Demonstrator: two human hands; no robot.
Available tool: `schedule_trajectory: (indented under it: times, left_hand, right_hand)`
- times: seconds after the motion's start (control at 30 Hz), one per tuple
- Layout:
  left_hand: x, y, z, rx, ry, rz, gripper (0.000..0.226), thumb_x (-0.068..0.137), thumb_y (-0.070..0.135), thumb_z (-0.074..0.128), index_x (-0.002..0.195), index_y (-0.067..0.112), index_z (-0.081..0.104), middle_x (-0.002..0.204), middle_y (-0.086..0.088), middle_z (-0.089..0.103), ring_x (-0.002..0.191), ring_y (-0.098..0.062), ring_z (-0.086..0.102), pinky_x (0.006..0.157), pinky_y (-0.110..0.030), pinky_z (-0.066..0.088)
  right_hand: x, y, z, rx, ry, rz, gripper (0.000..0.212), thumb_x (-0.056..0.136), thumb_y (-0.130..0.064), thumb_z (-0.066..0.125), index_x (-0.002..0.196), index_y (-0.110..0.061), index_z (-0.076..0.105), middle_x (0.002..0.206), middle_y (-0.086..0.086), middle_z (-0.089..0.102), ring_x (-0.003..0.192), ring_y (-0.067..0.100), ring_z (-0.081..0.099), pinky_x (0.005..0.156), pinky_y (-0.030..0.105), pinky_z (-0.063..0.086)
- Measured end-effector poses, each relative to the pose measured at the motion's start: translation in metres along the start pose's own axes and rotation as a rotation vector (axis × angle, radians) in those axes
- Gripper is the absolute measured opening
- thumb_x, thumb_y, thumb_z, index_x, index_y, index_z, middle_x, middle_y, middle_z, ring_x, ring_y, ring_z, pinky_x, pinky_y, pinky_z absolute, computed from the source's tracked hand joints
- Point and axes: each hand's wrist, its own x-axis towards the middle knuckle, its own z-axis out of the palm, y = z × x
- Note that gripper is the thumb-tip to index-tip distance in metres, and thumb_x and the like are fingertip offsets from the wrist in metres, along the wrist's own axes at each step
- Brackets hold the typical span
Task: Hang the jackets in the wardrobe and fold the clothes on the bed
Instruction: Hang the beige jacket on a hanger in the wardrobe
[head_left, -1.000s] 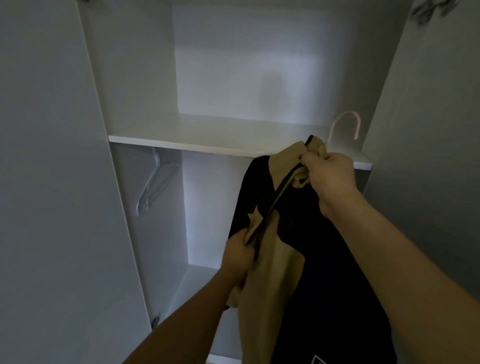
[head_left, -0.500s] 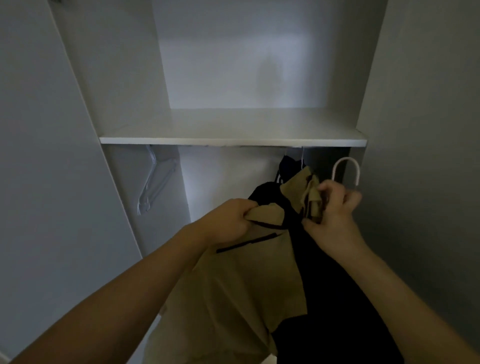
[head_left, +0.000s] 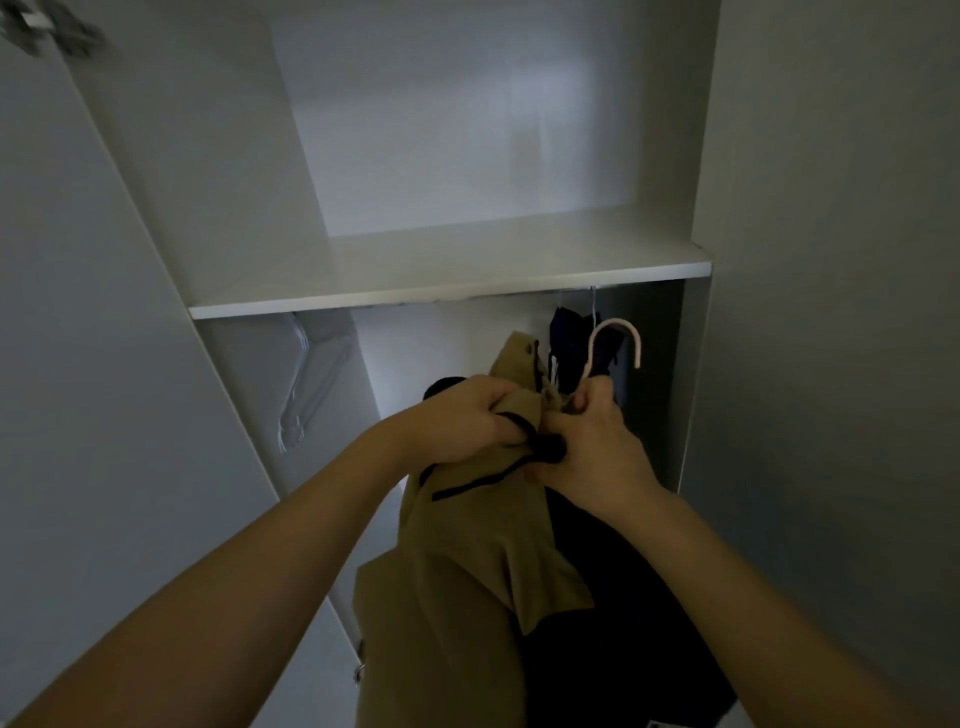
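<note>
Step in hand: we judge that we are seating the jacket (head_left: 467, 561) on its hanger before it goes up under the shelf (head_left: 447, 280).
Jacket: tan and black, held up in front of the open wardrobe, its collar bunched at our hands and its body hanging straight down below them, long axis upright.
Hanger hook: the pale hook (head_left: 615, 343) stands up just above our right hand (head_left: 597, 457), curving over to the right and open downward.
Key relation: the hanging place lies up and far from the hook, under the shelf on the right, where a dark garment (head_left: 574, 348) already hangs on thin wire. We cannot see the rail itself, since the shelf edge hides it.
Nearer hand: the right one, directly below the hook, so we judge it will carry the lift.
Left hand: our left hand (head_left: 462, 421) has its fingers curled tight into the tan collar cloth and the black trim, gripping it.
Right hand: its fingers (head_left: 582, 400) pinch the base of the hook together with the collar; nothing is loose or spread.
Hands together: they touch at the collar.
Other things: a clear plastic hanger (head_left: 306, 384) hangs at the left, well apart from the jacket.
Risk, as we judge it: the collar may slip off the hanger once the left grip lets go.
</note>
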Motion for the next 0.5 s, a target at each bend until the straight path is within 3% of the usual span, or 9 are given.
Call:
schedule_trajectory:
  times: [0.07,0.13,0.17,0.2,0.3,0.37,0.43,0.5]
  left_hand:
    - [-0.005,0.001,-0.004,-0.059,-0.010,-0.024,0.018,0.090,0.016,0.063,0.104,0.006,0.068,0.103,-0.018,0.068,0.096,-0.033,0.065,0.095,-0.050,0.052]
    - [-0.011,0.003,-0.007,-0.135,-0.038,-0.027,0.026,0.083,0.018,0.061,0.102,0.001,0.066,0.094,-0.016,0.066,0.086,-0.028,0.064,0.087,-0.043,0.053]
    - [-0.014,0.003,-0.006,-0.159,-0.044,-0.027,0.029,0.079,0.019,0.059,0.100,0.001,0.066,0.089,-0.013,0.065,0.080,-0.023,0.062,0.081,-0.036,0.052]
    - [-0.017,0.004,-0.005,-0.158,-0.038,-0.027,0.028,0.077,0.020,0.058,0.098,0.002,0.066,0.086,-0.010,0.064,0.077,-0.018,0.061,0.075,-0.031,0.051]
    - [-0.017,0.001,0.000,-0.041,0.033,-0.024,0.023,0.088,0.017,0.059,0.097,-0.004,0.061,0.086,-0.022,0.060,0.071,-0.013,0.056,0.068,-0.027,0.046]
    - [-0.016,0.000,0.002,0.065,0.112,-0.005,0.019,0.090,0.017,0.059,0.097,-0.001,0.057,0.083,-0.016,0.058,0.063,-0.002,0.052,0.060,-0.018,0.044]
    - [-0.016,0.001,0.004,0.117,0.180,0.039,0.019,0.088,0.021,0.062,0.096,0.007,0.051,0.080,-0.007,0.056,0.057,0.002,0.050,0.053,-0.015,0.043]
    - [-0.020,-0.001,0.003,0.116,0.251,0.074,0.023,0.086,0.025,0.064,0.094,0.020,0.043,0.077,-0.004,0.056,0.056,0.003,0.051,0.045,-0.015,0.041]
  right_hand:
    - [0.006,-0.002,0.002,0.061,-0.013,0.005,0.034,0.072,-0.050,0.075,0.094,-0.031,0.058,0.103,-0.005,0.021,0.094,0.019,0.038,0.078,0.042,0.053]
    - [0.012,-0.001,0.000,0.125,-0.106,0.028,0.069,0.066,-0.052,0.078,0.126,-0.045,0.044,0.105,-0.008,0.018,0.099,0.019,0.037,0.089,0.035,0.049]
    - [0.015,0.001,-0.001,0.180,-0.178,0.054,0.082,0.064,-0.052,0.080,0.132,-0.053,0.034,0.104,-0.010,0.016,0.102,0.018,0.035,0.094,0.031,0.045]
    - [0.018,0.002,0.000,0.221,-0.232,0.052,0.078,0.063,-0.049,0.080,0.127,-0.055,0.036,0.102,-0.011,0.016,0.103,0.016,0.033,0.096,0.028,0.041]
    - [0.022,0.001,0.014,0.286,-0.247,-0.010,0.032,0.070,-0.030,0.079,0.083,-0.032,0.050,0.094,-0.011,0.018,0.097,0.007,0.029,0.090,0.012,0.035]
    - [0.023,0.001,0.022,0.315,-0.215,-0.001,0.028,0.075,-0.022,0.076,0.071,-0.028,0.050,0.095,-0.014,0.020,0.091,0.001,0.031,0.083,0.007,0.033]
    - [0.022,0.000,0.026,0.370,-0.165,0.008,0.029,0.078,-0.022,0.074,0.066,-0.029,0.049,0.095,-0.022,0.022,0.086,-0.010,0.033,0.081,0.011,0.034]
    - [0.020,-0.002,0.025,0.369,-0.103,0.008,0.022,0.074,-0.038,0.070,0.067,-0.036,0.049,0.094,-0.024,0.023,0.083,-0.012,0.035,0.074,0.020,0.039]
